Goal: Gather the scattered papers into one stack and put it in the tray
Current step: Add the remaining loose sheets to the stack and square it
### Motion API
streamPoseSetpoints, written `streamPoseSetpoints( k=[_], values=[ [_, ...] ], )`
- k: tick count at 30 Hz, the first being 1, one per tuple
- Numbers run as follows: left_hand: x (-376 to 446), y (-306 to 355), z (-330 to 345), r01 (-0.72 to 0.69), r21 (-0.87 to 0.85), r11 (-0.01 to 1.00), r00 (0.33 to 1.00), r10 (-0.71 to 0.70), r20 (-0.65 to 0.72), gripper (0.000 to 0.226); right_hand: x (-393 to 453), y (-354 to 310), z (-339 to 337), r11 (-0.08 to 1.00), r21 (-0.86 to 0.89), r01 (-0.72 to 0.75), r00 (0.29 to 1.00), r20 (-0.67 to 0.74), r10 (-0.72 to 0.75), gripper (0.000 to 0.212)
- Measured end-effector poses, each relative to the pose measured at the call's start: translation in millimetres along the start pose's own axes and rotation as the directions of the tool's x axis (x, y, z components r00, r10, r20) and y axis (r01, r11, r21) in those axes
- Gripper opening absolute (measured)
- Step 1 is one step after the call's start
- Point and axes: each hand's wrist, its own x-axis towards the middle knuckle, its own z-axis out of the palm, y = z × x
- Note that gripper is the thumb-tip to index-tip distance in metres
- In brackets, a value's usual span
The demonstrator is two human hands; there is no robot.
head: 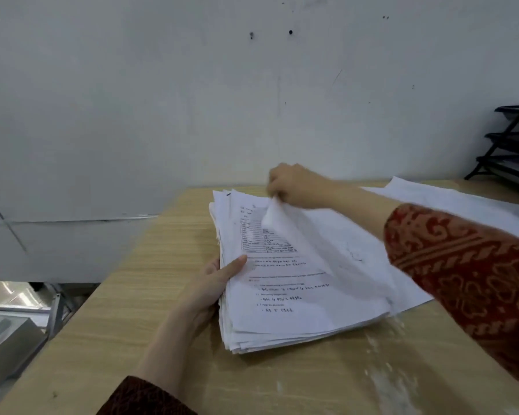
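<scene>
A thick stack of white printed papers (285, 313) lies on the wooden table (126, 310). My left hand (213, 283) grips the stack's left edge, thumb on the top page. My right hand (294, 185) pinches the far corner of a loose sheet (327, 244) that is lifted and curled over the stack. More loose white sheets (450, 202) lie spread on the table to the right, behind my right forearm. A black tiered paper tray (510, 145) stands at the far right against the wall.
A grey-white wall rises directly behind the table. The table's left edge drops off to a floor area with a metal box (9, 345). White scuffed patches (390, 378) mark the tabletop near the front right.
</scene>
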Motion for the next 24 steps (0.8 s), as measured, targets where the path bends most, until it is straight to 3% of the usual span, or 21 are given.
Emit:
streamPoseSetpoints(
  k=[2,4,9,11,15,18,21,24],
  values=[
    [-1.9,0.8,2.5,-0.023,0.036,0.999,0.999,0.024,-0.034,0.034,0.6,-42.2,17.1,0.983,-0.030,0.179,0.976,-0.118,-0.181,0.019],
    [-3.7,1.3,4.4,-0.038,0.104,0.994,0.997,0.044,-0.062,0.032,-3.6,-73.2,33.7,0.970,0.006,0.243,0.951,-0.200,-0.236,0.013],
    [-3.9,2.5,5.8,-0.097,0.226,0.969,0.991,0.116,-0.071,0.057,-15.2,-108.6,56.7,0.932,0.323,0.165,0.953,-0.297,-0.066,0.021],
    [-2.7,2.0,5.7,-0.088,0.205,0.975,0.993,0.103,-0.064,0.052,-18.3,-112.2,56.8,0.887,0.443,0.134,0.960,-0.281,-0.004,0.026],
    [-2.9,4.6,5.1,0.003,-0.050,0.999,0.999,-0.006,-0.053,0.035,-30.8,-101.2,46.5,0.714,0.699,-0.020,0.990,-0.087,0.113,0.033],
    [-2.5,2.6,2.5,0.095,-0.031,0.995,0.990,-0.097,-0.099,0.028,-55.5,-65.0,41.5,0.708,0.687,-0.163,0.965,-0.039,0.259,0.039],
    [-0.1,0.5,0.0,0.096,0.030,0.995,0.993,-0.094,-0.067,0.027,-89.1,-4.4,48.4,0.692,0.614,-0.379,0.863,-0.034,0.504,0.046],
    [3.4,-1.1,-1.9,0.067,0.105,0.992,0.994,-0.057,-0.093,0.022,-125.1,55.6,60.7,0.570,0.427,-0.702,0.676,0.148,0.722,0.068]
  ],
)
